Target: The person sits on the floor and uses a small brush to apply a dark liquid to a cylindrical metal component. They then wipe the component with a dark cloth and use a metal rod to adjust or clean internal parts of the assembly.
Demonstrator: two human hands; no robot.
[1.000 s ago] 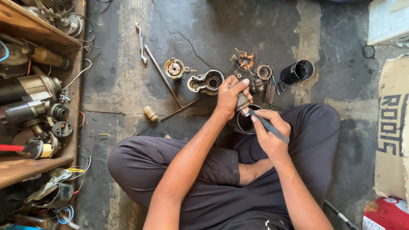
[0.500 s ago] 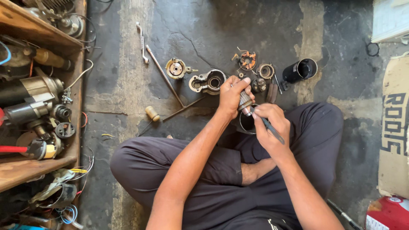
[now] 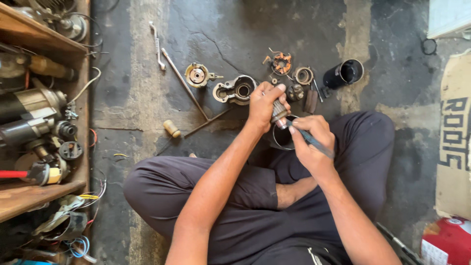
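Presently, my left hand (image 3: 265, 104) is clenched around a small ribbed metal armature (image 3: 279, 112), just above the grey round steel housing (image 3: 282, 137) in my lap. My right hand (image 3: 310, 140) grips a dark slim tool (image 3: 309, 140), its tip touching the armature beside that housing.

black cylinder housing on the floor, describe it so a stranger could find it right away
Start at the person's raised knee on the picture's right. Just above it, on the dark concrete floor, lies the black cylinder housing. Unlike the smaller metal parts beside it, it is a black hollow tube, open mouth showing.
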